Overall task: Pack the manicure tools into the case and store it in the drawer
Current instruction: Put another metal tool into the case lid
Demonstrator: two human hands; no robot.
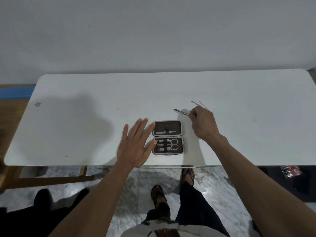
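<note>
Wearer as I am seeing it on my feed:
- Left hand and right hand: both showing bare, no rings, no watch, no bands.
- Forearms: sleeves not reaching into view anywhere along them.
- Trousers: dark, loose, falling to the ankle.
- Sandals: dark, open-toed, straps crossing each foot.
- Top: pale cloth showing at the bottom edge, a brownish patch at its middle.

The open case lies on the white table, left hand spread flat at its nine o'clock. At two o'clock, the right hand pinches a thin metal tool, with tweezers just beyond.
</note>
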